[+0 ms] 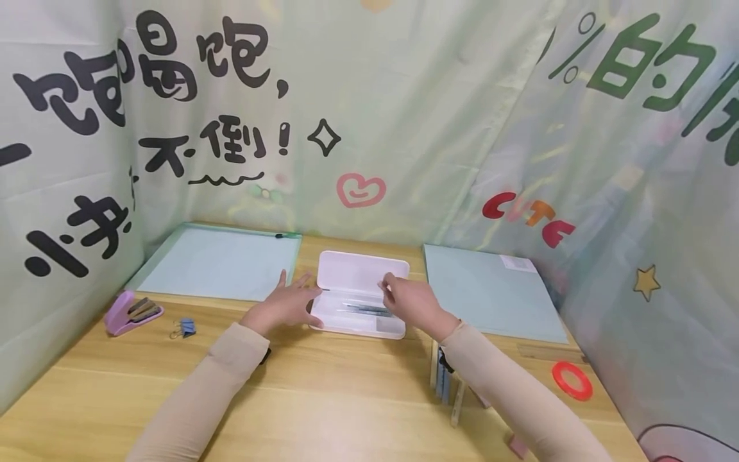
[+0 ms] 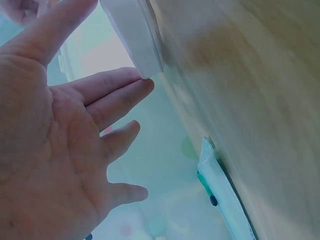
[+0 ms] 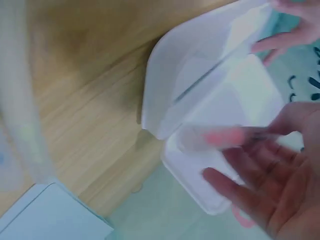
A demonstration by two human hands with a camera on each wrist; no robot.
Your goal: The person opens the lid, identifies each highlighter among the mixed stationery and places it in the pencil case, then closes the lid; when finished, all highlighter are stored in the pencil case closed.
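A white pencil case [image 1: 360, 292] is seen lying open in the middle of the wooden desk [image 1: 323, 398], between two pale green folders. Its left end is touched by the left hand [image 1: 285, 305], fingers straight and spread. The right hand [image 1: 407, 301] is held over the tray (pens are visible inside), fingers loosely extended; nothing is gripped.

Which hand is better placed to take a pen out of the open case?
Probably the right hand: it is over the open pencil case, beside the pens. The left hand lies open at the case's left edge, its fingers touching the outside, so it looks better suited to steadying.
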